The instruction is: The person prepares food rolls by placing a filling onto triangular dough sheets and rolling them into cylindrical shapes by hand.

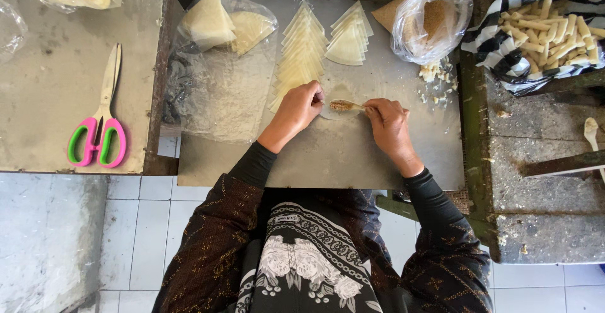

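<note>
**Two hands on a small filled wrapper at the middle of the board**

At 9 o'clock of the view, a pair of scissors (97, 124) with pink and green handles lies on the grey table (44, 86). Next to the right, on the metal board (328, 155), a clear plastic bag (220, 67) holds some pale wrapper sheets. At 12 o'clock, two fans of triangular wrappers (305, 48) lie spread on the board.

The left hand (299, 108) rests with its fingers curled, and the fingertips press the left end of a thin wrapper (343, 106) with brown filling on it. The right hand (387, 121) is at the other end, its fingers pinched on the right side of this wrapper. So both hands are close together, with the wrapper between them, at the centre of the board.

At 1 o'clock a plastic bag (432, 23) contains brown filling. At 2 o'clock, a striped cloth (504, 42) carries many finished pale rolls (554, 33).
</note>
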